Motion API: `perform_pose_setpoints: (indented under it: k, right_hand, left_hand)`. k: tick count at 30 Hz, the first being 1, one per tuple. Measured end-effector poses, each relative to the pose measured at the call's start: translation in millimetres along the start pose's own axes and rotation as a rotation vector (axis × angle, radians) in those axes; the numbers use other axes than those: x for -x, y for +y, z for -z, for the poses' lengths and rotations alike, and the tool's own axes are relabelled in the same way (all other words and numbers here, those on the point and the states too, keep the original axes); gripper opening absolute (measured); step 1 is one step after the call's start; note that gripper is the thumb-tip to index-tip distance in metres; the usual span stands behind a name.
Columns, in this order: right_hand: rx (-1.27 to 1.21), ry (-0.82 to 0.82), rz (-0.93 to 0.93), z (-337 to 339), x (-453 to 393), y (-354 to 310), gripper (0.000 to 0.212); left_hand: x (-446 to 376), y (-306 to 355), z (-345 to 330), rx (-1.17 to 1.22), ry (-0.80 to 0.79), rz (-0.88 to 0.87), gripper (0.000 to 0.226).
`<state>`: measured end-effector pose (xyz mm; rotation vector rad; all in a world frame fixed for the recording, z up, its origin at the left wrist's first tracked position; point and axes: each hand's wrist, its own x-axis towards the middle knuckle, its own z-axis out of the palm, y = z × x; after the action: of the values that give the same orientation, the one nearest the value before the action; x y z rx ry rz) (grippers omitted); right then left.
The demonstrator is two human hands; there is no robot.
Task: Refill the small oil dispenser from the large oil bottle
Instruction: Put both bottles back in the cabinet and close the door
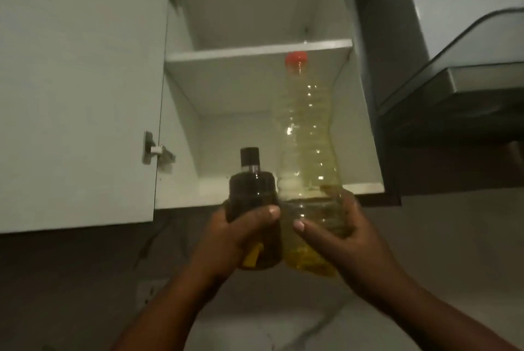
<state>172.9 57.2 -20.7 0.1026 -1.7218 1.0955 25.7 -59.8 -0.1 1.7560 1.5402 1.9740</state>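
My view tilts up at an open wall cabinet. Left hand wraps the small dark oil dispenser, black cap on, centre frame. Right hand grips the base of the large oil bottle, red cap at 12 o'clock. Bottles touching, I think; light's dim. Range hood at 2 o'clock.
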Motion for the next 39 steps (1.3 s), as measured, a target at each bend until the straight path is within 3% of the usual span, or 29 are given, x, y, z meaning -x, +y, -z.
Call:
perform_pose_setpoints:
  k: [6, 12, 19, 26, 32, 39]
  right_hand:
    - [0.195, 0.034, 0.061, 15, -97, -29, 0.093]
    - [0.278, 0.042, -0.052, 20, -166, -13, 0.096]
    - [0.418, 0.087, -0.110, 24, -194, 29, 0.095]
    - [0.548, 0.065, -0.152, 23, -204, 44, 0.097]
    - [0.607, 0.068, -0.197, 22, -207, 49, 0.106]
    - [0.896, 0.135, -0.298, 16, -209, 58, 0.111]
  left_hand:
    - [-101, 41, 9, -0.145, 0.009, -0.089, 0.044]
    - [-176, 14, 13, -0.258, 0.044, -0.029, 0.064]
    - [-200, -28, 9, -0.298, 0.116, 0.043, 0.096]
    - [-209, -42, 14, -0.255, 0.042, 0.087, 0.089]
    - [-208, -39, 11, -0.274, 0.006, 0.138, 0.051]
    - [-218, -42, 11, -0.463, 0.056, 0.217, 0.048]
